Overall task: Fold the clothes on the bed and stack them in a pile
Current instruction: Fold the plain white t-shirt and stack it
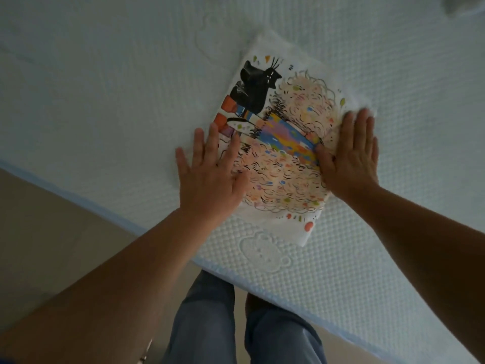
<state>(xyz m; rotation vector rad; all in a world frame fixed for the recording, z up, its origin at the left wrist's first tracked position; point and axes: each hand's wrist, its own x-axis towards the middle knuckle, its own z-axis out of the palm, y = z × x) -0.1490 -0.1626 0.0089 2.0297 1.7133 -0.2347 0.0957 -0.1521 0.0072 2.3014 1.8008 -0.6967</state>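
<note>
My left hand [210, 177] and right hand [349, 156] both lie flat, fingers straight and spread, pressing on a folded white shirt [278, 143] printed with a black cat and bright scribbles. The shirt sits between and partly under my palms, on the pale quilted bed [105, 88], near the bed's edge closest to me; my left fingers reach past its left edge onto the bed. Below my wrists, beyond that edge, are my jeans [210, 324] and the tan floor [52, 232].

Folded shirt [283, 143] on the bed [105, 88], near its front edge
</note>
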